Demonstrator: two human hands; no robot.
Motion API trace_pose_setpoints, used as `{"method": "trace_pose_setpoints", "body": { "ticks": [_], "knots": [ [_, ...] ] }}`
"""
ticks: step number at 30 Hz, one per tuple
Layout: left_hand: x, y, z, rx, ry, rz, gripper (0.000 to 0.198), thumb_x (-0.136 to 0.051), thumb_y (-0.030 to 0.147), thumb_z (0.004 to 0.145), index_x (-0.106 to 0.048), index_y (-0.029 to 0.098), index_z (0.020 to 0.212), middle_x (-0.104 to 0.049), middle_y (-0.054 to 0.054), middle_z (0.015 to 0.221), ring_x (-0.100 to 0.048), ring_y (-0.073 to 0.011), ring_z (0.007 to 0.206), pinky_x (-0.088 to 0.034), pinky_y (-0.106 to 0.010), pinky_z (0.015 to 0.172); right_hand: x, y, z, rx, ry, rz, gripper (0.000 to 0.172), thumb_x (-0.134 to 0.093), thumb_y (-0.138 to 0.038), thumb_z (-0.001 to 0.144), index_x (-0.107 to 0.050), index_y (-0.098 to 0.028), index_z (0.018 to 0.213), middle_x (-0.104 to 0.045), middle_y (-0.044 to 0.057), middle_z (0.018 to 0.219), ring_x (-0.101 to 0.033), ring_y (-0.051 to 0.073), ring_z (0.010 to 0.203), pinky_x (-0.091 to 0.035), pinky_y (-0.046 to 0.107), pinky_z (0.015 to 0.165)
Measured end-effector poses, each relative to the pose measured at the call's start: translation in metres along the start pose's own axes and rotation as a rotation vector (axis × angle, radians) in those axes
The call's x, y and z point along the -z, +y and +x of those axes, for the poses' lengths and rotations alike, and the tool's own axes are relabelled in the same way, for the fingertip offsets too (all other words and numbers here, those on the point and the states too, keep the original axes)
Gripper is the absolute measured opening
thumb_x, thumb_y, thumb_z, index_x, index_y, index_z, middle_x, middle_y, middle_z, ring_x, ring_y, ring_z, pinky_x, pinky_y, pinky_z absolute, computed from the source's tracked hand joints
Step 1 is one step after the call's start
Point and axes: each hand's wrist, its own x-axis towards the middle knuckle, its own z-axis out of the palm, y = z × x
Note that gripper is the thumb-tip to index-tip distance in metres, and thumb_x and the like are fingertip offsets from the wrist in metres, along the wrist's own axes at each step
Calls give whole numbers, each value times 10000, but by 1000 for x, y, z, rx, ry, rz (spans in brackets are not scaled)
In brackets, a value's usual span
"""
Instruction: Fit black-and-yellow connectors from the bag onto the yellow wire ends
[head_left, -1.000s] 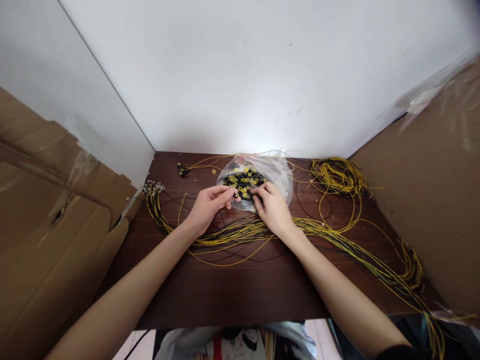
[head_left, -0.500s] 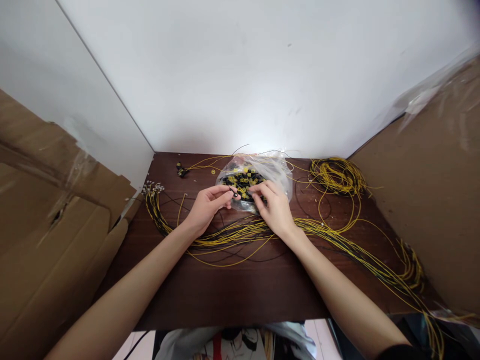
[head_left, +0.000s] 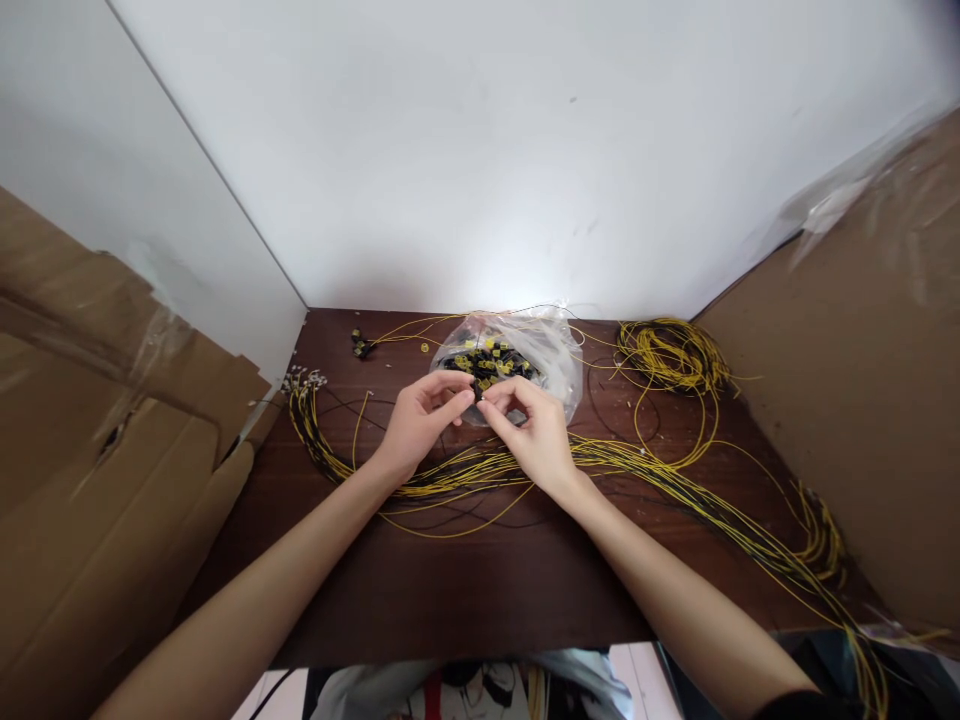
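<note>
My left hand and my right hand meet just in front of a clear plastic bag that holds several small black and yellow connectors. Both hands pinch at one small dark piece between their fingertips; a thin black wire seems to run from it. Under my wrists lies a long bundle of yellow and black wires spread across the dark wooden table.
A coil of yellow wire lies at the back right. More wire trails to the front right edge. A small connector with yellow leads sits at the back left. Cardboard sheets flank the table on both sides, a white wall behind.
My right hand has drawn back from the bag toward my left hand, and the fingertips now meet on the small piece. The thin black wire that arched above the bag has dropped.
</note>
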Motion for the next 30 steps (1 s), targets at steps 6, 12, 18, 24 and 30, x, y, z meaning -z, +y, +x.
{"method": "trace_pose_setpoints", "body": {
  "ticks": [6, 12, 18, 24, 30],
  "knots": [
    [-4, -5, -9, -617, 233, 543, 307, -576, 132, 772, -487, 187, 1060, -535, -75, 1033, -552, -160, 882, -493, -319, 771, 3, -2, 5, -43, -1, 11, 52, -574, -206, 811, -604, -164, 815, -596, 8, 718, -551, 117, 629, -469, 248, 594],
    [-28, 6, -14, -1189, -213, 1024, 357, -436, 82, 850, -514, 207, 1174, -518, -98, 1301, -391, -223, 1280, -340, -462, 1050, -5, 4, -12, -82, 92, -238, 84, -536, -212, 840, -619, -217, 853, -637, 54, 760, -622, 182, 691, -513, 328, 582],
    [-64, 5, -8, -1245, -368, 993, 212, -439, 195, 901, -635, 201, 983, -662, -69, 1060, -542, -208, 1090, -418, -447, 977, -68, 16, -33, -234, 725, -470, 369, -317, -318, 952, -450, -241, 1287, -638, 179, 883, -644, 290, 780, -519, 462, 542],
    [-71, -1, -7, -1241, -328, 1004, 342, -352, 218, 926, -609, 155, 709, -638, -83, 739, -556, -192, 718, -479, -408, 761, -98, 25, -27, -391, 806, -416, 434, -208, -335, 960, -358, -204, 1346, -606, 201, 815, -620, 287, 638, -504, 472, 503],
    [-72, -5, -7, -1282, -275, 1006, 281, -407, 212, 906, -607, 163, 716, -639, -67, 736, -562, -186, 751, -469, -399, 808, -56, 25, -49, -309, 716, -649, 328, -325, -353, 940, -550, -240, 1150, -595, 160, 758, -594, 255, 579, -503, 442, 481]
  ]
}}
